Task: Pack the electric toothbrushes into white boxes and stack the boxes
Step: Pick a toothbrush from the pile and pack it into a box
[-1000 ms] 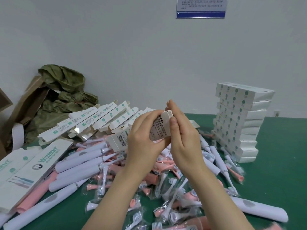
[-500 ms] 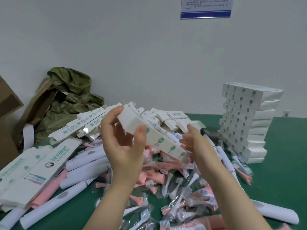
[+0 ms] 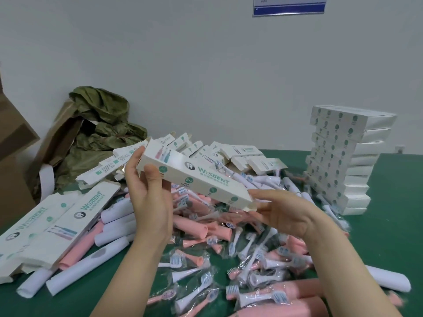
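Observation:
My left hand (image 3: 150, 197) grips the far end of a white toothbrush box (image 3: 194, 179) held in the air, thumb on its front face. The box slopes down to the right, where my right hand (image 3: 279, 213) touches its lower end at the open flap with loosely bent fingers. Below lies a heap of pink and white toothbrush handles (image 3: 199, 227) and bagged brush heads (image 3: 258, 255). A stack of closed white boxes (image 3: 341, 161) stands at the right on the green table (image 3: 389, 236).
Flat unfolded cartons (image 3: 68, 216) lie at the left and more (image 3: 251, 156) behind the heap. A brown cardboard box (image 3: 13, 161) and crumpled green paper (image 3: 103, 124) sit at the back left by the wall. A white handle (image 3: 389, 280) lies at the right.
The box has turned from end-on in both hands to lengthwise, its printed front now facing me. My right hand moved down to the box's lower end. The view has shifted slightly.

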`<state>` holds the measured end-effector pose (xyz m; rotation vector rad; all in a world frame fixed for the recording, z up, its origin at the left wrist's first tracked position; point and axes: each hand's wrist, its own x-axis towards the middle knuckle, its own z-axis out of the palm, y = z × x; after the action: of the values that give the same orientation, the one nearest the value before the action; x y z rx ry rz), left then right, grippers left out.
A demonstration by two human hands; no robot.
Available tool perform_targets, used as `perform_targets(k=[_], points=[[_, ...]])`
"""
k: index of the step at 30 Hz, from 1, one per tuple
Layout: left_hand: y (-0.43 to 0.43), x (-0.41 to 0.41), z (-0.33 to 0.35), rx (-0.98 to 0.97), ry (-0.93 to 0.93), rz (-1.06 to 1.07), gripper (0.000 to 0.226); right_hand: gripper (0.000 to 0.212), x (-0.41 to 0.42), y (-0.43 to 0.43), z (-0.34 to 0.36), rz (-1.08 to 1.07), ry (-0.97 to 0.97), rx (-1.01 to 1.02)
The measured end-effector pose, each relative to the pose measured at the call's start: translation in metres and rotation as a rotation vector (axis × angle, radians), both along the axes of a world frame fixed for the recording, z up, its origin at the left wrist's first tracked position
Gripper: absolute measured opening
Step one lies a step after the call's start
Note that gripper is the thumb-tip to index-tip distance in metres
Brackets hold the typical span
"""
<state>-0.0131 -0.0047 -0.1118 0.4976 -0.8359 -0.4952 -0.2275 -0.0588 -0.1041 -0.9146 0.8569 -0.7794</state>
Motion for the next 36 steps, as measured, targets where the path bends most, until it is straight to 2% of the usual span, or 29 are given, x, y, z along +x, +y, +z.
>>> perform_targets(k=[2,3,5,6,9,12,14,19,23,25,29,33,34,36], points=[[-0.001,0.009,-0.006,0.152,0.011,-0.04,0.029,0.015,0.005,0.0,-0.005,-0.099,-0.074,0.006],[-0.001,0.013,-0.008,0.264,-0.041,0.02,0.026,0.016,0.007,-0.001,-0.006,-0.174,-0.123,-0.002],[-0.001,0.016,-0.011,0.482,-0.218,0.273,0.035,0.013,0.008,-0.003,-0.006,-0.287,-0.199,-0.07],[0.002,0.013,-0.009,0.502,-0.307,0.414,0.042,0.012,0.009,-0.004,-0.005,-0.306,-0.209,-0.129],[0.014,-0.008,0.01,0.227,-0.674,0.655,0.035,0.017,0.011,0.0,0.0,-0.265,-0.162,-0.329],[0.017,-0.038,0.027,0.104,-1.067,0.544,0.018,0.017,0.013,0.008,0.006,-0.188,-0.168,-0.473],[0.016,-0.052,0.033,0.124,-1.179,0.424,0.019,0.016,0.015,0.015,0.008,-0.139,-0.178,-0.534],[0.011,-0.058,0.033,0.274,-1.214,0.289,0.018,0.013,0.02,0.021,0.01,-0.146,-0.124,-0.627],[0.014,-0.051,0.032,0.35,-1.369,0.276,0.041,0.021,0.016,0.019,0.013,-0.191,-0.126,-0.605],[0.015,-0.045,0.032,0.367,-1.371,0.279,0.054,0.022,0.016,0.021,0.014,-0.164,-0.146,-0.605],[0.018,-0.037,0.038,0.252,-1.389,0.358,0.057,0.022,0.021,0.024,0.016,-0.091,-0.231,-0.594],[0.02,-0.022,0.044,0.168,-1.312,0.568,0.049,0.021,0.015,0.018,0.022,-0.127,-0.296,-0.558],[0.021,-0.017,0.046,0.18,-1.245,0.599,0.048,0.016,0.01,0.014,0.023,-0.172,-0.239,-0.59],[0.023,-0.009,0.051,0.205,-1.095,0.655,0.048,0.009,0.001,0.004,0.016,-0.274,0.089,-0.714]])
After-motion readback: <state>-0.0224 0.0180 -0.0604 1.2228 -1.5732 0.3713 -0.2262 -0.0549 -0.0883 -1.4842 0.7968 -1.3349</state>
